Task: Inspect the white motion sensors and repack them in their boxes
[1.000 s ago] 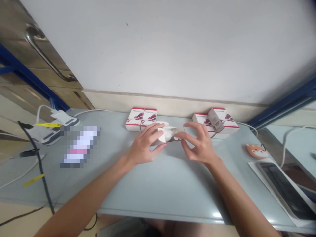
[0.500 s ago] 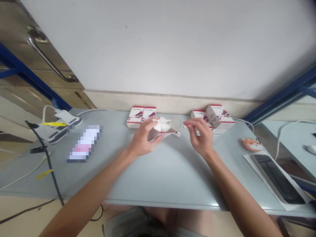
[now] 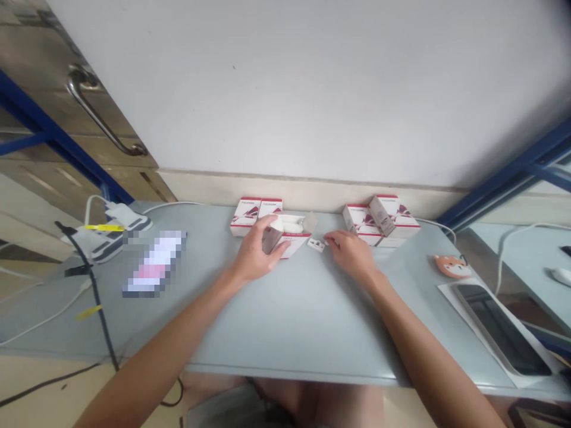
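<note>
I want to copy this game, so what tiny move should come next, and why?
Perhaps bring the right hand over to the open box: the left hand is holding it, and a white item shows inside.

Left fingers point(image 3: 266, 222) hold an open box point(image 3: 295, 242), right fingers point(image 3: 334, 236) beside a small piece point(image 3: 316, 245).

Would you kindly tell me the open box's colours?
The open box is white and red; head view.
</note>
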Motion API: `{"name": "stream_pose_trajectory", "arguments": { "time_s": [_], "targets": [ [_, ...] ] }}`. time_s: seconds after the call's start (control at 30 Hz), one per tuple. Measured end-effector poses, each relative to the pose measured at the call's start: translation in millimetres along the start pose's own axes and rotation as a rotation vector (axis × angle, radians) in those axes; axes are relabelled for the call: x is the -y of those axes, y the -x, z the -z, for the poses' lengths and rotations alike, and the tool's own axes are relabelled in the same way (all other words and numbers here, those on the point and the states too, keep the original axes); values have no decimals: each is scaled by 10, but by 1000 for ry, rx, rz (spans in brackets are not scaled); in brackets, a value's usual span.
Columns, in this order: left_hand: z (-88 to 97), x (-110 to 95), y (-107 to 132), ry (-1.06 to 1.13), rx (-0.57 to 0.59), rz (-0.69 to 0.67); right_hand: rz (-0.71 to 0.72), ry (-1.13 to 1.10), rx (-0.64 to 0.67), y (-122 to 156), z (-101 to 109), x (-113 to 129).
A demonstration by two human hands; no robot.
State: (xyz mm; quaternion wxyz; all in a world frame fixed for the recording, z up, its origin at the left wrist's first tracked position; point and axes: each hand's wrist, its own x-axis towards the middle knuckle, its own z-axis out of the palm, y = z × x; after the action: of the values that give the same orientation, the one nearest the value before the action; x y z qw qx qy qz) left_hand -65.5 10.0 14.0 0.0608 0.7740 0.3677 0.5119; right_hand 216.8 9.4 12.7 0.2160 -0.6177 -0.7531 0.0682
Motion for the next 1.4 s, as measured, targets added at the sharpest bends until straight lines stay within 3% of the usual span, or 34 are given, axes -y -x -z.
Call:
{"name": "stream_pose_trajectory", "arguments": {
  "time_s": [0.07,0.13,0.23,0.3,0.43,0.63,0.93,1.07,1.23,1.4],
  "targets": [
    [2,-25,-9,3,8,-18,15,-10,-53,5,40,21],
    [11,-53,-34,6,27,-35,68,-88,-212,14,109,68],
    [28,-95,-85,13,72,-122,248,-281,-514,54,239,201],
    [30,-130,-108,-4,84,-210,377,-336,-601,97,305,310],
    [-4,-245,-95,-135,66,-293,438,-255,-445,150,302,456],
    [-95,-417,20,-259,23,-380,199,-369,-373,148,205,484],
    [-148,-443,119,-219,16,-445,67,-745,-188,154,207,543],
    [-111,-423,83,-224,66,-511,-23,-788,-135,109,173,490],
    [-118,-311,49,-177,187,-449,-2,-789,-151,73,126,449],
    [-214,-207,126,-250,76,-324,54,-782,-205,45,88,396]
  ]
}}
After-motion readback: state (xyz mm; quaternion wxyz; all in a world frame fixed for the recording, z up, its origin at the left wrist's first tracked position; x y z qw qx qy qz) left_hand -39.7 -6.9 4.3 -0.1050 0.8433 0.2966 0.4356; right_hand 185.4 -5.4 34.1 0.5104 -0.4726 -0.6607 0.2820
